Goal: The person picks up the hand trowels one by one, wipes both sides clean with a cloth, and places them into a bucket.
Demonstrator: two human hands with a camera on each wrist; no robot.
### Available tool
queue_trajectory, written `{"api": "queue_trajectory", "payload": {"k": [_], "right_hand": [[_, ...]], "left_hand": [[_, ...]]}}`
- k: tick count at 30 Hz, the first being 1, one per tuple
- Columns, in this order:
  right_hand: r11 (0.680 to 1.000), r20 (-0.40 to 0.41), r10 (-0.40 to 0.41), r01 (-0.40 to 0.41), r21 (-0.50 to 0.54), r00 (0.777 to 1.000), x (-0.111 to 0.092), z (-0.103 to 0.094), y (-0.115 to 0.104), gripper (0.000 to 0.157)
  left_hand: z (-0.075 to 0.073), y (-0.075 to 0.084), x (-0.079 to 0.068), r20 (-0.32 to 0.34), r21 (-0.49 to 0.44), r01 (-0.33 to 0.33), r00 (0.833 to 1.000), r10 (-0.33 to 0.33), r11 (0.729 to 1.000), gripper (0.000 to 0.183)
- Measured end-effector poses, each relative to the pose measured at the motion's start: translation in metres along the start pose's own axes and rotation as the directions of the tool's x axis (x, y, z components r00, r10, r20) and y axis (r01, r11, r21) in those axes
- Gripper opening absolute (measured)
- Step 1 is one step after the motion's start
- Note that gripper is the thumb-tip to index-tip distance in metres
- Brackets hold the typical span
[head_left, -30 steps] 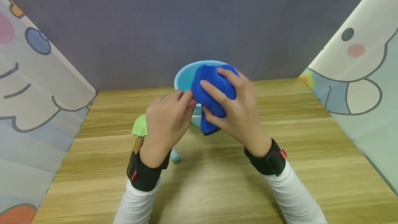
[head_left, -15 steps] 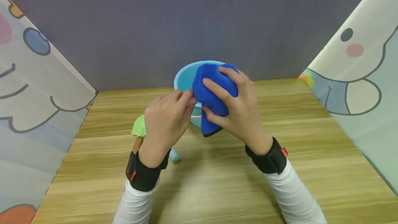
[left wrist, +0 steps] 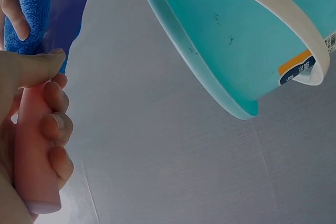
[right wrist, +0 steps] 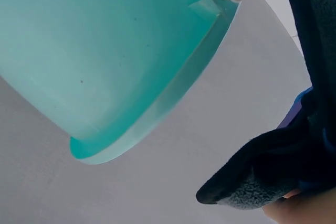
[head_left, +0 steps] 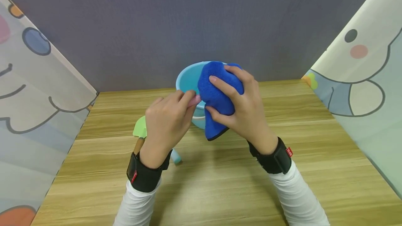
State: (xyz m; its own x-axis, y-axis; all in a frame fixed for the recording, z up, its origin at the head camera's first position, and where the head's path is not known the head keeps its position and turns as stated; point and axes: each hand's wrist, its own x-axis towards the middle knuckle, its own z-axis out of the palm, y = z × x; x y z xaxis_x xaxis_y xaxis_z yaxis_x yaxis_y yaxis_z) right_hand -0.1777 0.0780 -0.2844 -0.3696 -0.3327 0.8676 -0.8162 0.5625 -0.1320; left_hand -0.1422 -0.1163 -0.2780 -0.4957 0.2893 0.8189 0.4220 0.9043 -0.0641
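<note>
My left hand (head_left: 166, 125) grips the pink handle (left wrist: 35, 150) of a small trowel, whose blade (left wrist: 68, 11) shows purple in the left wrist view. Beside it, my right hand (head_left: 246, 111) holds a bunched blue cloth (head_left: 216, 95) against the blade. One corner of the cloth hangs down below the fingers. In the head view, cloth and fingers cover the blade, and only a short stretch of handle shows between the hands. Just behind both hands stands a light blue bucket (head_left: 186, 79), partly hidden by the cloth.
A trowel with a green blade (head_left: 140, 127) and brown handle lies on the wooden table (head_left: 213, 191), left of my left wrist. Near that wrist, a light blue handle end (head_left: 176, 157) pokes out. A grey panel (head_left: 141, 30) rises behind the bucket, with cartoon-printed sheets either side.
The cloth and right hand have shifted slightly to the right. More of the pink handle now shows beyond my left fingers, which have stayed almost in place.
</note>
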Motion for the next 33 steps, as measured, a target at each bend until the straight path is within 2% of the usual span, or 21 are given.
{"api": "queue_trajectory", "payload": {"k": [11,23,29,33], "right_hand": [[0.999,0.052,0.032,-0.031,-0.01,0.998,0.0,-0.004,0.005,0.069],[0.998,0.112,0.063,-0.061,-0.017,0.992,0.0,-0.011,0.008,0.075],[0.996,0.123,0.083,-0.084,0.005,0.989,0.0,-0.013,0.011,0.077],[0.989,0.122,0.129,-0.136,0.054,0.984,-0.001,-0.014,0.014,0.079]], "left_hand": [[0.003,-0.001,0.0,-0.033,0.007,-0.013,0.999,0.014,1.0,0.025],[0.003,-0.002,0.0,-0.039,0.005,-0.009,0.999,0.009,1.0,0.025],[0.001,-0.003,0.0,-0.028,0.004,0.003,1.0,-0.003,1.0,0.025],[0.0,-0.005,-0.001,-0.044,0.007,0.022,0.999,-0.022,1.0,0.025]]}}
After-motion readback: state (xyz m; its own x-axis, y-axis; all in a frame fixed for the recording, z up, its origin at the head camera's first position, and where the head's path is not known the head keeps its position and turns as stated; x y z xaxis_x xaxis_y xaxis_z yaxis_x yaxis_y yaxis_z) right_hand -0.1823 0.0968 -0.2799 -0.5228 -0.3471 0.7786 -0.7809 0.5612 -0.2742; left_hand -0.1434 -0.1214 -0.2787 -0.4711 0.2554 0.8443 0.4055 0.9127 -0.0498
